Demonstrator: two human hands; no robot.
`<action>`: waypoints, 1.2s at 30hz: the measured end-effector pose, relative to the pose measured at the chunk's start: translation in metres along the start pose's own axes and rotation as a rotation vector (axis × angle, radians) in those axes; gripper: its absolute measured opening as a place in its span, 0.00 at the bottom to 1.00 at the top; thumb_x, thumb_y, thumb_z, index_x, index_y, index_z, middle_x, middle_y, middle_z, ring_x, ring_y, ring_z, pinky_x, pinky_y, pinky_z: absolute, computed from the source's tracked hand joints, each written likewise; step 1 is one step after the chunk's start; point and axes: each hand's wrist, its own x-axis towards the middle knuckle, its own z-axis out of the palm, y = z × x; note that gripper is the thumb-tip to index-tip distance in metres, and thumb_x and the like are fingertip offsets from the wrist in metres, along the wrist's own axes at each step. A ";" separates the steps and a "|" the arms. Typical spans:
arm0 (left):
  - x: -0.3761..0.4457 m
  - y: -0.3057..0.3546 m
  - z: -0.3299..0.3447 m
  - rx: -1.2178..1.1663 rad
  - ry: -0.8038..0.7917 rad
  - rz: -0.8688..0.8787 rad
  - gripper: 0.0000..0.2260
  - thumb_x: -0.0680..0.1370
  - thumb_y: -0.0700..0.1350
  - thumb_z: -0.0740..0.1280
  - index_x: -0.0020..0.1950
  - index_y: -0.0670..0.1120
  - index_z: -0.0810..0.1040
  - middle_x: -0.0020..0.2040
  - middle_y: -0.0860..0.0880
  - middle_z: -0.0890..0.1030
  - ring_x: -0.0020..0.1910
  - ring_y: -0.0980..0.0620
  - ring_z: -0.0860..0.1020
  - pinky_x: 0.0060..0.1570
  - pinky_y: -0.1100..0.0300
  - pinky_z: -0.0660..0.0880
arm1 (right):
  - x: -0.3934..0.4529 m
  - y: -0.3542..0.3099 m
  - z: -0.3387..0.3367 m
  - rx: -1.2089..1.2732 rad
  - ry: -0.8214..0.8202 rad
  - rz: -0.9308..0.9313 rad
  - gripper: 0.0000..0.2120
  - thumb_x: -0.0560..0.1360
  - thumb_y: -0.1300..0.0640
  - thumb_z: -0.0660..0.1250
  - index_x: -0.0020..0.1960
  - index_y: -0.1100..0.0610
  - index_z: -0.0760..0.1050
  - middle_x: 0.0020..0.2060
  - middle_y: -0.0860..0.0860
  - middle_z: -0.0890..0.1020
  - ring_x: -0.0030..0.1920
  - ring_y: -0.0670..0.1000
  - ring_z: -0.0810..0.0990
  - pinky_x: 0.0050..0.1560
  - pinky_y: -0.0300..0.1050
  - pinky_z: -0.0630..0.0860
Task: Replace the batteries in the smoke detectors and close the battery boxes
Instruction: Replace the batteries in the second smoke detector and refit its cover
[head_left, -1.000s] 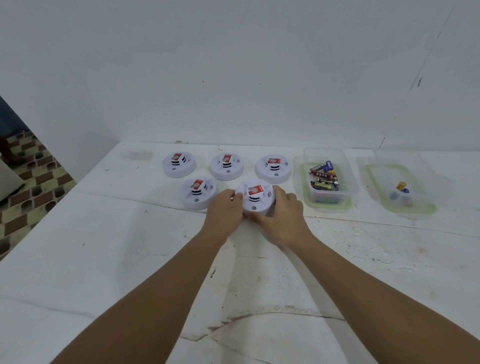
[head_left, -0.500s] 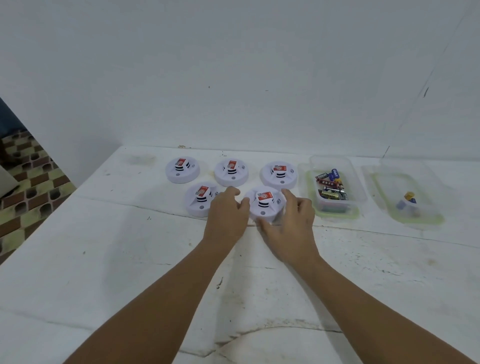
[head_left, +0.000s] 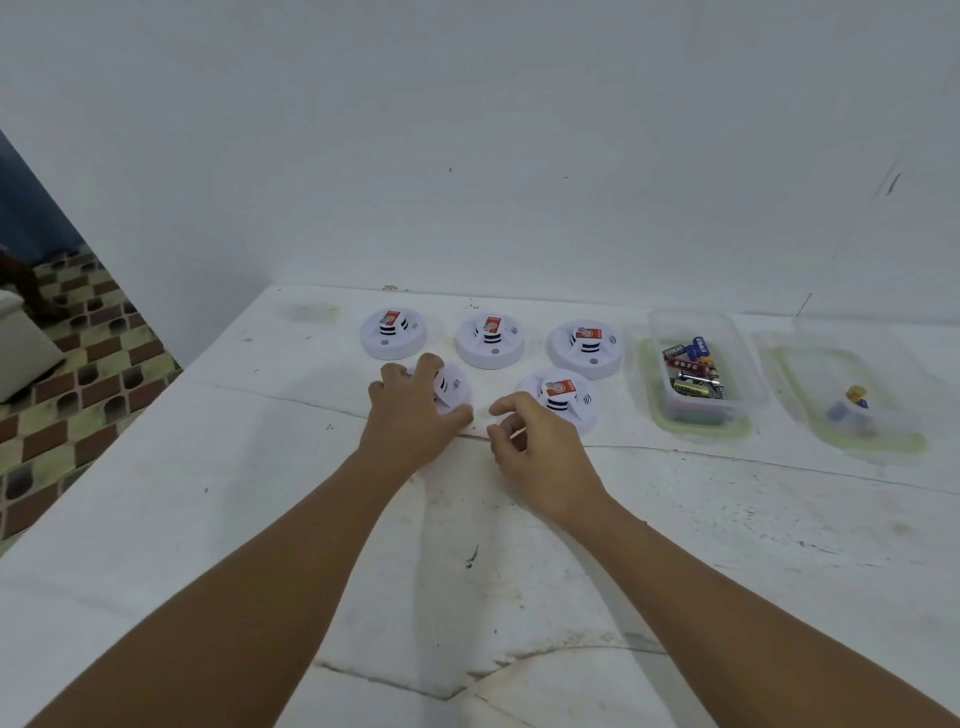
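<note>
Left hand (head_left: 415, 415) curls over the front-left smoke detector (head_left: 451, 391), gripping it; right hand (head_left: 540, 447) hangs loosely curled, holding nothing — a careless lift could knock the 4 neighbours.

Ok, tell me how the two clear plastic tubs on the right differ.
The nearer tub holds a heap of batteries in several colours; the far-right tub holds only a couple of small items, one with a yellow top. The nearer tub stands beside the smoke detectors; the far-right tub sits beyond it, towards the table's edge. Both are clear, open and green-rimmed at the base.
</note>
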 end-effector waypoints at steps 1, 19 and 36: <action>-0.006 0.002 -0.004 -0.106 0.013 -0.005 0.28 0.67 0.64 0.65 0.64 0.56 0.69 0.55 0.45 0.73 0.56 0.43 0.72 0.53 0.52 0.69 | 0.000 -0.002 0.001 0.063 0.009 0.027 0.07 0.83 0.53 0.66 0.61 0.49 0.75 0.44 0.45 0.82 0.40 0.44 0.82 0.42 0.42 0.79; -0.065 0.032 -0.020 -1.650 -0.522 -0.296 0.27 0.82 0.59 0.60 0.73 0.42 0.76 0.65 0.39 0.80 0.62 0.41 0.79 0.57 0.47 0.81 | -0.014 -0.022 -0.005 0.142 0.144 -0.106 0.28 0.68 0.43 0.82 0.65 0.45 0.77 0.53 0.38 0.76 0.51 0.43 0.76 0.50 0.34 0.77; -0.087 0.038 0.016 -1.676 -0.503 -0.401 0.28 0.81 0.65 0.60 0.61 0.44 0.86 0.65 0.39 0.82 0.61 0.43 0.83 0.63 0.48 0.79 | -0.030 -0.006 -0.021 -0.193 0.034 -0.287 0.34 0.63 0.37 0.72 0.63 0.52 0.71 0.55 0.47 0.74 0.56 0.47 0.73 0.54 0.45 0.76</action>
